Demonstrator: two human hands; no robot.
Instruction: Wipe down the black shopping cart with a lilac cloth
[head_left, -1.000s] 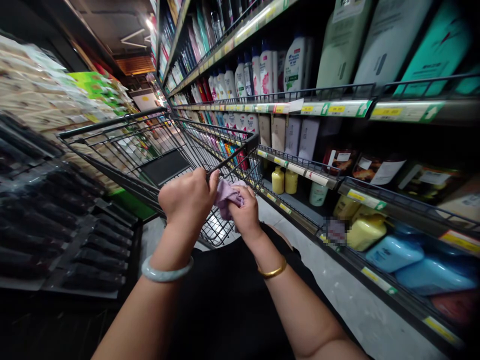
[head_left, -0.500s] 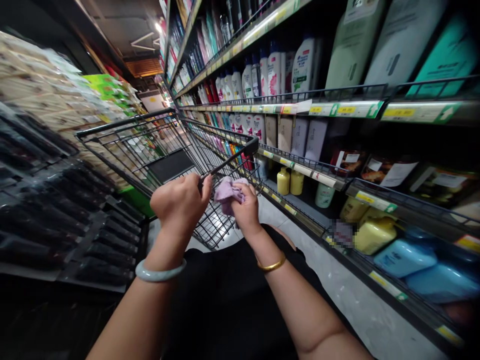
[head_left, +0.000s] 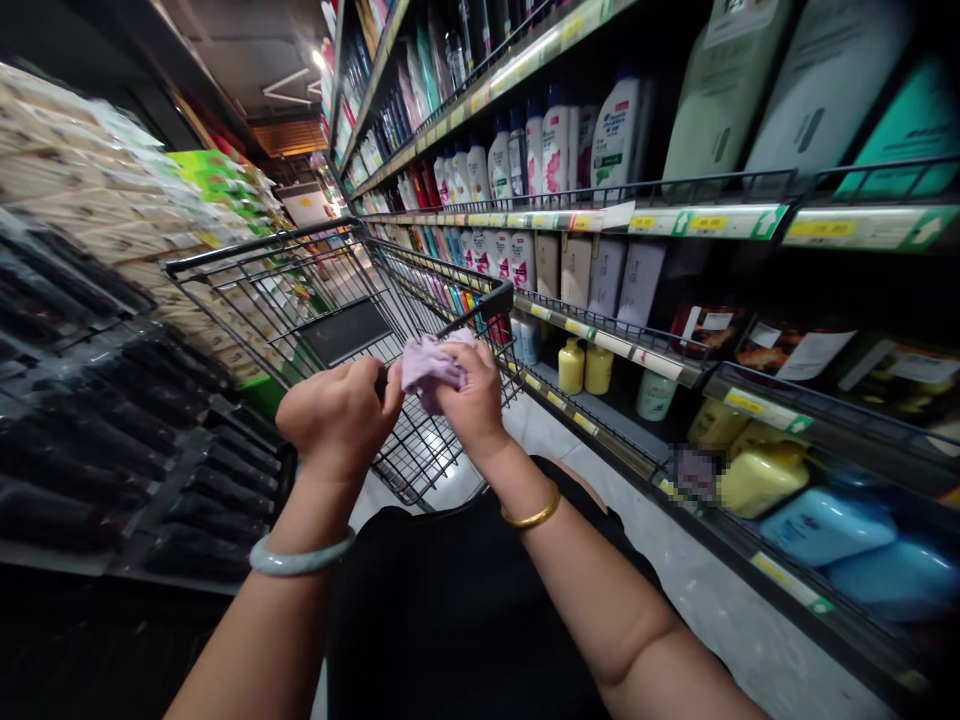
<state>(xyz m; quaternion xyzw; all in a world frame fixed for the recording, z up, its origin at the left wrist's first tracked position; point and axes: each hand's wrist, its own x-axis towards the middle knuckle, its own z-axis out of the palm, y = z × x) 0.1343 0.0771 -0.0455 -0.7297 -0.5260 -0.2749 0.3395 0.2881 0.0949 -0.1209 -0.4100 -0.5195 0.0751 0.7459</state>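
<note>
A black wire shopping cart (head_left: 315, 290) stands in front of me in a shop aisle, tilted in the view. My left hand (head_left: 337, 415) is closed round the cart's black handle bar. My right hand (head_left: 469, 400) is closed on a crumpled pale purple cloth (head_left: 424, 362), pressed against the handle bar just right of the left hand. A pale green bangle sits on my left wrist and a gold bangle on my right wrist.
Shelves (head_left: 675, 220) of shampoo and other bottles run along the right, with yellow bottles (head_left: 585, 366) and blue packs (head_left: 832, 525) lower down. Dark packaged goods (head_left: 112, 430) fill racks on the left. The grey floor (head_left: 720, 600) runs along the shelf foot.
Both hands have slid left along the cart handle, and the cloth has moved with the right hand. The view has shifted, so the cart sits a little further right.
</note>
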